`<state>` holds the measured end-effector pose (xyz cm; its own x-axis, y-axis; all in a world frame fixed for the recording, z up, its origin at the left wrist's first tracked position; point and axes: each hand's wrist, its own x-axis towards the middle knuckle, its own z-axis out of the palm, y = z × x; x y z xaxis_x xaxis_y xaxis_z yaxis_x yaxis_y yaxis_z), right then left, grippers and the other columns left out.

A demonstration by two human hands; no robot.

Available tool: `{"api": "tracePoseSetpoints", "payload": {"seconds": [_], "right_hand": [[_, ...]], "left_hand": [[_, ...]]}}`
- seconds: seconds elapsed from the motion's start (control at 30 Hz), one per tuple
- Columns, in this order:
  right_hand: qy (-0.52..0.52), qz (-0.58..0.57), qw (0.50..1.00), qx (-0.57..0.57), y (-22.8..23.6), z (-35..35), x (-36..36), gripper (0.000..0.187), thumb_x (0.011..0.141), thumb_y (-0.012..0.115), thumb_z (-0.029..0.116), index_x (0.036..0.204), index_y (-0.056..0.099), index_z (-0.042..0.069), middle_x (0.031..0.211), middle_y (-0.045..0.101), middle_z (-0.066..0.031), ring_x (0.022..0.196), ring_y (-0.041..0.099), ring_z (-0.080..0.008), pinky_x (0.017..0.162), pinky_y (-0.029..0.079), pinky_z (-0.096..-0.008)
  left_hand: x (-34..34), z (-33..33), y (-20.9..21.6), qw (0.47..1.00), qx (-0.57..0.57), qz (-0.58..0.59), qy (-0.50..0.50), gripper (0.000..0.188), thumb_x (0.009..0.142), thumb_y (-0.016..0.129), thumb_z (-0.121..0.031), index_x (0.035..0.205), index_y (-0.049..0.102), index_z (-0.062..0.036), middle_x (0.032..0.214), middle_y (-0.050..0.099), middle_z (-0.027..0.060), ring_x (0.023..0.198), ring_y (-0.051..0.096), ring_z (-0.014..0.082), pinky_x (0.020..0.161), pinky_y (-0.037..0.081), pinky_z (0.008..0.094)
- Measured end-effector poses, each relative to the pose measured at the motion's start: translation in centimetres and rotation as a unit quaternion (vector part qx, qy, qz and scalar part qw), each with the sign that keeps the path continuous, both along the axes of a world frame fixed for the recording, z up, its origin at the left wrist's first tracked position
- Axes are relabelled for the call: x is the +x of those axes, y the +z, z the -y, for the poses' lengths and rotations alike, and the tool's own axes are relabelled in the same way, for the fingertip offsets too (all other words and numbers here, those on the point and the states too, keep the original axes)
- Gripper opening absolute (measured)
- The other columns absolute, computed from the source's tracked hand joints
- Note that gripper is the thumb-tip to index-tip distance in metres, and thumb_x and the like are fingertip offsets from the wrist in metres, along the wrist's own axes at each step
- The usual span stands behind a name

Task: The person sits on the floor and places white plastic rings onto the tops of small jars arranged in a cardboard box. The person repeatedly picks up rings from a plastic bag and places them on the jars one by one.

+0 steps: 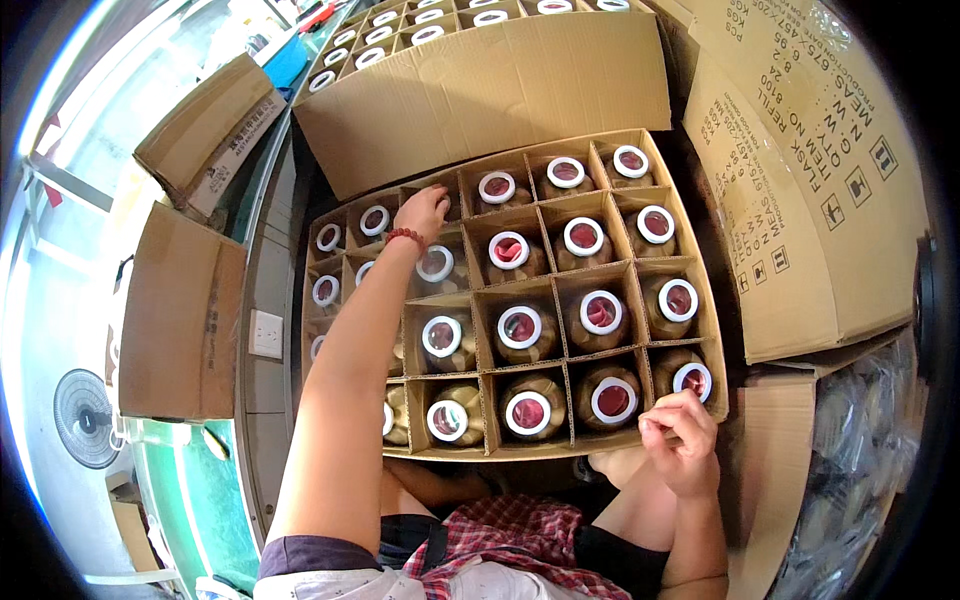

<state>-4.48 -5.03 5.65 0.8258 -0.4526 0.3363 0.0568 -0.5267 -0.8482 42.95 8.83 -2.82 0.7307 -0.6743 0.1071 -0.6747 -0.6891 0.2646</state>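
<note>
A cardboard carton [560, 449] with dividers holds several rounded glass vessels, one to a compartment, each with a white ring at its mouth. Red or pink shows inside many rings, most plainly in a glass vessel [509, 250] near the middle. My left hand [425, 210], a red bead bracelet at its wrist, reaches over the back row with fingers curled down at a compartment; what they grip is hidden. At the near right corner my right hand [683, 440] is closed, thumb and fingertips together, just below a glass vessel [692, 380]. Anything in that pinch is too small to name.
Behind stands another carton [480, 100] of similar vessels. A large printed carton [800, 200] rises at the right, above clear plastic wrapping [850, 470]. Cardboard boxes [180, 310], a green tabletop [190, 490] and a fan [82, 420] are at the left.
</note>
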Motion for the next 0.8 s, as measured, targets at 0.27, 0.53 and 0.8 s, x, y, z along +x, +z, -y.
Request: {"api": "tracePoseSetpoints", "payload": {"seconds": [0.27,0.53,0.8], "right_hand": [[0.001,-0.033,0.999,0.013,0.1,-0.4,-1.0,0.008,0.079,0.068,0.009,0.081,0.063,0.003,0.081,0.059,-0.0078,0.063,0.061,-0.0181,0.054,0.050,-0.0284],[0.013,-0.062,0.997,0.048,0.1,0.3,-1.3,0.005,0.078,0.066,0.004,0.080,0.063,0.000,0.078,0.058,-0.0092,0.066,0.058,-0.0184,0.056,0.046,-0.0270],[0.028,-0.109,0.993,0.045,1.1,-0.1,-0.6,0.007,0.078,0.067,0.008,0.080,0.064,0.002,0.077,0.060,-0.0073,0.064,0.061,-0.0179,0.053,0.047,-0.0273]], "left_hand": [[2.7,-1.1,0.7,1.000,0.024,0.004,0.006,0.033,0.082,0.059,-0.016,0.111,0.055,-0.0020,0.115,0.058,0.0188,0.110,0.054,0.0333,0.094,0.042,0.0399],[1.0,-0.2,1.2,0.993,0.073,0.097,0.010,0.012,0.080,0.056,-0.010,0.091,0.053,-0.0051,0.096,0.059,0.0151,0.090,0.059,0.0337,0.076,0.047,0.0445],[1.2,-0.1,1.0,0.954,0.135,0.261,-0.062,0.015,0.080,0.056,-0.013,0.094,0.058,-0.0068,0.103,0.055,0.0120,0.094,0.058,0.0300,0.078,0.049,0.0400]]}}
